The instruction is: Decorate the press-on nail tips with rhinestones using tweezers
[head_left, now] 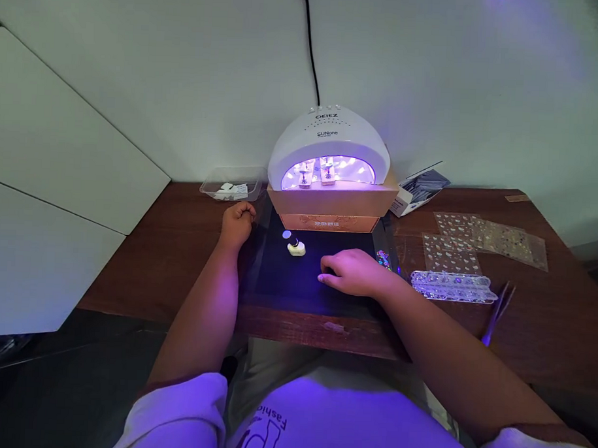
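My left hand (237,224) rests as a loose fist on the wooden table, just left of the black mat (287,289); nothing shows in it. On the mat lies my right hand (352,271), its fingers curled in and no object visible between them. A small pale nail polish bottle (296,249) with a dark cap stands between the two hands, nearer the lamp. Beyond it a white nail lamp (330,130) glows violet on top of a cardboard box (332,204). Inside the lamp are two small stands (327,170), with details washed out by light.
A clear plastic tub (255,184) with white pieces stands back left. Right of the lamp is an open white box (402,200). Sticker sheets (452,254), a clear case of gems (451,288) and tweezers (496,316) lie on the right. A black cable (311,48) runs up the wall.
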### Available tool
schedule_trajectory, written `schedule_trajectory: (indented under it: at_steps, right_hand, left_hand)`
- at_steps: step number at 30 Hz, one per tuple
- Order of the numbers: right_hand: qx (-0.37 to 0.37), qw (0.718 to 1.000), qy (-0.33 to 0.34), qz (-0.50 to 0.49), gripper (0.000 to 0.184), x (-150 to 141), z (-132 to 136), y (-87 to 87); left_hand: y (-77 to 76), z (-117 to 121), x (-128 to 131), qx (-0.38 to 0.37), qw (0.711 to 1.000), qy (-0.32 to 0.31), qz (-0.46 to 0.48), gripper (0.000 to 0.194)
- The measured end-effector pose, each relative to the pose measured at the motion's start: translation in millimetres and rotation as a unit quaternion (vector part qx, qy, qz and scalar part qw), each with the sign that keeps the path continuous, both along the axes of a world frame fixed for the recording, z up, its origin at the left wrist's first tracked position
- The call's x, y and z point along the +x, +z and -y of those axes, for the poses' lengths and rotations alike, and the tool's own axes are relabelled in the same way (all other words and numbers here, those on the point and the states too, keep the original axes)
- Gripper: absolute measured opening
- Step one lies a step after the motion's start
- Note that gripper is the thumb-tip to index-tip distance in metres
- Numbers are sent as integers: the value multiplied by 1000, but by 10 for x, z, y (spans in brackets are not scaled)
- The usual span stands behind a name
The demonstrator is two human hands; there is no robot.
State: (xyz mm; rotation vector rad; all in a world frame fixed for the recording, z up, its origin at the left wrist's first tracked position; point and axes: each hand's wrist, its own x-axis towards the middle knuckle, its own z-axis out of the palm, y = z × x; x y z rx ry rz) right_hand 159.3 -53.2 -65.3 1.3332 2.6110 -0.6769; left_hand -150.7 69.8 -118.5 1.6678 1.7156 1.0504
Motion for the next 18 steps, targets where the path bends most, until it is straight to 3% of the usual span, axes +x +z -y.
schedule_trajectory:
  at_steps: [18]
  right_hand:
    - [1,1000,0,-5,30,2,1,11]
  left_hand:
    - [17,19,2,6,1000,9,-13,27]
